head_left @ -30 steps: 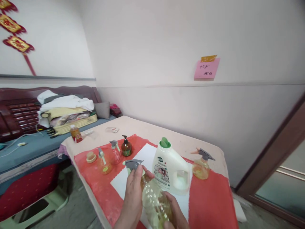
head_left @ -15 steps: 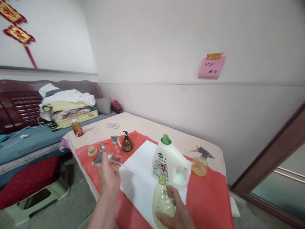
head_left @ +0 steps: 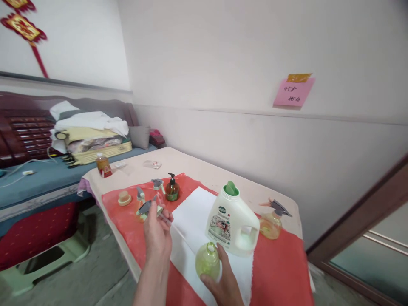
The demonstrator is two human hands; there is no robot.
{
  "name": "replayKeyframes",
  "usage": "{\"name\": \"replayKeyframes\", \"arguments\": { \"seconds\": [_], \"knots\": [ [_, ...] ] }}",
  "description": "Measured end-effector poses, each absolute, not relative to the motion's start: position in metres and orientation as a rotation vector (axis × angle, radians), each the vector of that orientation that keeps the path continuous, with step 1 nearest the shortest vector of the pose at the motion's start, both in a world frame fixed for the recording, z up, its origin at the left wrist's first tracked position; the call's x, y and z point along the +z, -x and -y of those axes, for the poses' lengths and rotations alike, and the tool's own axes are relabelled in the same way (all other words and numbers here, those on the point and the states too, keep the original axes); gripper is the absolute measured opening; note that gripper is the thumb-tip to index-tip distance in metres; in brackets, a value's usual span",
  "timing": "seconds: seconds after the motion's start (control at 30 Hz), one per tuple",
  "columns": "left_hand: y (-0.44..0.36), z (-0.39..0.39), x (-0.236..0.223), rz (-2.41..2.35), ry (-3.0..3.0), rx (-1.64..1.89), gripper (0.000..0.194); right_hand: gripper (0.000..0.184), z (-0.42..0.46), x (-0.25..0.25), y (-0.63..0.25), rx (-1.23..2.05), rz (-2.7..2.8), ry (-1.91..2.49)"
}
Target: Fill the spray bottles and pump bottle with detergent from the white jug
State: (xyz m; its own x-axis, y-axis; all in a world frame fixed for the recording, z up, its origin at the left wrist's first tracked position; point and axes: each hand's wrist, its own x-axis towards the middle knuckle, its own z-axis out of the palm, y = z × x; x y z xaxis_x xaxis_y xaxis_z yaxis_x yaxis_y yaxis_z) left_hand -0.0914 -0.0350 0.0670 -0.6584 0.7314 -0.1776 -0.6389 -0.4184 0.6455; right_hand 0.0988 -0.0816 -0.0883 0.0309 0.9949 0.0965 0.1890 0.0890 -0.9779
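Note:
My left hand (head_left: pixel 158 231) is closed around a grey trigger spray head (head_left: pixel 146 208), whose thin clear dip tube (head_left: pixel 178 231) slants down to the right. My right hand (head_left: pixel 225 278) grips a yellow-green spray bottle (head_left: pixel 205 262) with an uncovered neck, tilted so its mouth faces up towards me. The tube's lower end lies near the bottle but apart from its mouth. Just behind the bottle stands a white detergent jug (head_left: pixel 234 221) with a green spout and a side handle. A white cloth (head_left: pixel 185 263) lies under the jug and bottle.
A spray bottle with yellow liquid (head_left: pixel 270 225) stands right of the jug. On the red cover (head_left: pixel 280 267) at left are a brown pump bottle (head_left: pixel 172 189), other spray bottles (head_left: pixel 158 189) and a beige cap (head_left: pixel 124 198). An amber bottle (head_left: pixel 103 165) stands at the far table edge.
My left hand has moved right with the spray head and tube. The bottle in my right hand has tipped, its mouth now turned towards me. The view has shifted slightly.

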Motion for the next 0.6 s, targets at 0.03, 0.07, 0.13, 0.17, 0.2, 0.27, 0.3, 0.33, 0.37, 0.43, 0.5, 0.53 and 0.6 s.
{"name": "replayKeyframes", "arguments": {
  "seconds": [0.03,0.07,0.13,0.17,0.2,0.27,0.3,0.33,0.37,0.43,0.5,0.53,0.6],
  "knots": [
    [0.094,0.035,0.067,-0.889,-0.147,2.096,0.03,0.079,0.084,-0.085,-0.104,0.991,1.319,1.302],
    [0.097,0.035,0.067,-0.886,-0.126,2.073,0.03,0.074,0.085,-0.079,-0.109,0.963,1.26,1.316],
    [0.101,0.034,0.068,-0.877,-0.082,2.027,0.03,0.066,0.084,-0.063,-0.119,0.914,1.13,1.35],
    [0.101,0.034,0.07,-0.87,-0.063,2.013,0.03,0.066,0.08,-0.054,-0.123,0.895,1.085,1.38],
    [0.101,0.034,0.072,-0.861,-0.047,2.013,0.029,0.069,0.073,-0.045,-0.125,0.881,1.064,1.412],
    [0.099,0.034,0.076,-0.843,-0.022,2.031,0.028,0.079,0.051,-0.029,-0.127,0.848,1.089,1.483],
    [0.098,0.034,0.078,-0.831,-0.016,2.042,0.026,0.082,0.037,-0.023,-0.127,0.836,1.109,1.498],
    [0.096,0.033,0.079,-0.82,-0.014,2.052,0.025,0.082,0.022,-0.018,-0.127,0.831,1.121,1.512],
    [0.094,0.033,0.08,-0.814,-0.017,2.059,0.025,0.082,0.007,-0.013,-0.127,0.828,1.125,1.519],
    [0.092,0.032,0.08,-0.811,-0.034,2.057,0.026,0.08,-0.017,-0.006,-0.128,0.812,1.153,1.492],
    [0.092,0.031,0.078,-0.811,-0.053,2.059,0.028,0.075,-0.03,0.001,-0.132,0.788,1.198,1.458],
    [0.092,0.031,0.077,-0.807,-0.063,2.063,0.029,0.072,-0.031,0.005,-0.135,0.767,1.224,1.457],
    [0.093,0.03,0.076,-0.793,-0.078,2.078,0.029,0.069,-0.025,0.015,-0.146,0.701,1.28,1.49]
  ]
}}
